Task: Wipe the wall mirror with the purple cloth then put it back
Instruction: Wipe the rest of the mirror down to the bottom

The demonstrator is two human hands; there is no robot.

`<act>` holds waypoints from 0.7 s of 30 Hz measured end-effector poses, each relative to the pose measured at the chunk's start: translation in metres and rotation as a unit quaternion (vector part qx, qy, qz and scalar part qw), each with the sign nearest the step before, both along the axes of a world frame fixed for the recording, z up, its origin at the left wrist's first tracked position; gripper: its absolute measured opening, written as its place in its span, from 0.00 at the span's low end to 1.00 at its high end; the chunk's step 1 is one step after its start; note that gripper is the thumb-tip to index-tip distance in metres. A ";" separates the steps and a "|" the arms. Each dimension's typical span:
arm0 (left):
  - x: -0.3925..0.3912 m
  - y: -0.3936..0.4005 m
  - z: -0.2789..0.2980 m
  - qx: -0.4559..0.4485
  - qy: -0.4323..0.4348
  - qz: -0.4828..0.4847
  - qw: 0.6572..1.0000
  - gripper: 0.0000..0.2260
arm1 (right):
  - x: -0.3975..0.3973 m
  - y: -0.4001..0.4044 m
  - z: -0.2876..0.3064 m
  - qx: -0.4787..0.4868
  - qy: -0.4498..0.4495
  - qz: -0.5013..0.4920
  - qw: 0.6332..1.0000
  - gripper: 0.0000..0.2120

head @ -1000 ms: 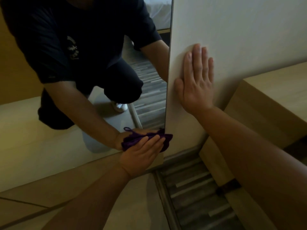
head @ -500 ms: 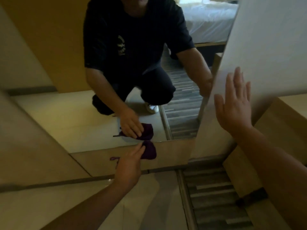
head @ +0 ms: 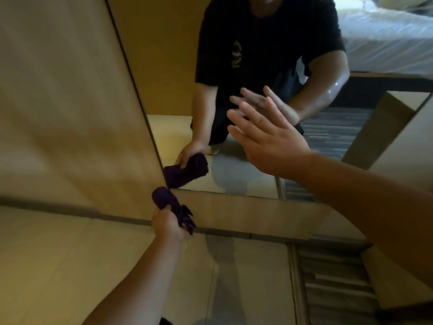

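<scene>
The left hand [head: 167, 225] is closed around the purple cloth [head: 166, 202], which is bunched into a roll. The upper end of the roll projects above the fist and sits at the lower left corner of the wall mirror [head: 257, 160]; whether it touches the glass cannot be told. Loose folds of the cloth hang out on the right side of the fist. The left forearm reaches up from the bottom edge of the view.

The right hand [head: 269, 139] is open, with the fingers [head: 243, 113] spread and straight. It holds nothing. It is raised in front of the middle of the mirror, palm toward the glass; contact with the glass cannot be confirmed. The two hands are well apart.

The mirror is set in a tan wall panel [head: 65, 102], with a strip of panel running below its bottom edge. The glass reflects a crouching person in a dark shirt, both hands, the cloth, and a bed with white covers [head: 386, 43]. Below the wall are pale floor tiles [head: 70, 266], and at the lower right a striped floor section [head: 335, 289].
</scene>
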State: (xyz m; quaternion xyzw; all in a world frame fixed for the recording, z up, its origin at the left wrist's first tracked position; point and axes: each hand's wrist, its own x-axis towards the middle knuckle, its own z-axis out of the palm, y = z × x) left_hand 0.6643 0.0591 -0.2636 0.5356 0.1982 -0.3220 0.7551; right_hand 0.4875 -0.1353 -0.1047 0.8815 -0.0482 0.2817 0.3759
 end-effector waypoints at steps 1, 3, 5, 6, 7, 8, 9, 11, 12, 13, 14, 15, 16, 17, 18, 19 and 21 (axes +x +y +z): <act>0.005 0.003 -0.002 0.003 0.010 0.010 1.000 0.15 | 0.006 0.002 0.001 -0.002 0.004 -0.001 1.000 0.27; 0.011 0.005 -0.003 -0.009 0.021 0.015 1.000 0.15 | 0.016 0.003 0.004 0.001 0.010 -0.011 1.000 0.29; 0.014 0.003 -0.005 -0.024 0.017 0.003 1.000 0.13 | 0.019 0.000 0.011 -0.030 0.038 -0.028 0.998 0.31; 0.015 0.000 -0.006 -0.032 0.010 -0.007 0.999 0.12 | 0.019 -0.004 0.015 -0.052 0.053 -0.050 0.996 0.32; 0.016 -0.004 -0.008 -0.038 0.003 -0.013 0.999 0.13 | 0.019 -0.009 0.018 -0.069 0.063 -0.073 0.993 0.32; 0.017 -0.009 -0.010 -0.040 -0.007 -0.019 0.999 0.13 | 0.017 -0.013 0.023 -0.085 0.068 -0.081 0.991 0.32; 0.017 -0.014 -0.012 -0.038 -0.020 -0.024 0.999 0.12 | 0.018 -0.021 0.025 -0.105 0.068 -0.072 0.989 0.30; 0.013 -0.026 -0.015 -0.028 -0.054 -0.026 0.998 0.11 | 0.020 -0.031 0.023 -0.150 0.061 -0.073 0.984 0.29; 0.011 -0.033 -0.019 -0.018 -0.074 -0.024 0.997 0.10 | 0.023 -0.033 0.021 -0.143 0.055 -0.064 0.986 0.28; 0.008 -0.039 -0.021 0.000 -0.095 -0.023 0.995 0.09 | 0.025 -0.032 0.020 -0.100 0.042 -0.042 0.993 0.27; 0.005 -0.044 -0.024 0.014 -0.111 -0.023 0.993 0.09 | 0.027 -0.028 0.020 -0.049 0.029 -0.022 0.998 0.26; 0.001 -0.046 -0.024 0.026 -0.119 -0.022 0.992 0.09 | 0.028 -0.025 0.017 -0.007 0.018 0.003 1.000 0.25; 0.000 -0.049 -0.027 0.032 -0.124 -0.017 0.992 0.10 | 0.028 -0.022 0.016 0.019 0.010 0.014 1.000 0.25; -0.002 -0.050 -0.027 0.041 -0.126 -0.017 0.991 0.11 | 0.028 -0.020 0.017 0.028 0.009 0.024 0.999 0.25; -0.002 -0.052 -0.031 0.046 -0.130 -0.016 0.990 0.12 | 0.027 -0.018 0.018 0.026 0.005 0.030 0.999 0.25; -0.004 -0.053 -0.032 0.051 -0.131 -0.019 0.990 0.13 | 0.028 -0.022 0.018 0.026 0.008 0.037 0.999 0.25; -0.007 -0.057 -0.034 0.059 -0.127 -0.024 0.990 0.13 | 0.028 -0.023 0.018 0.030 0.011 0.034 0.999 0.25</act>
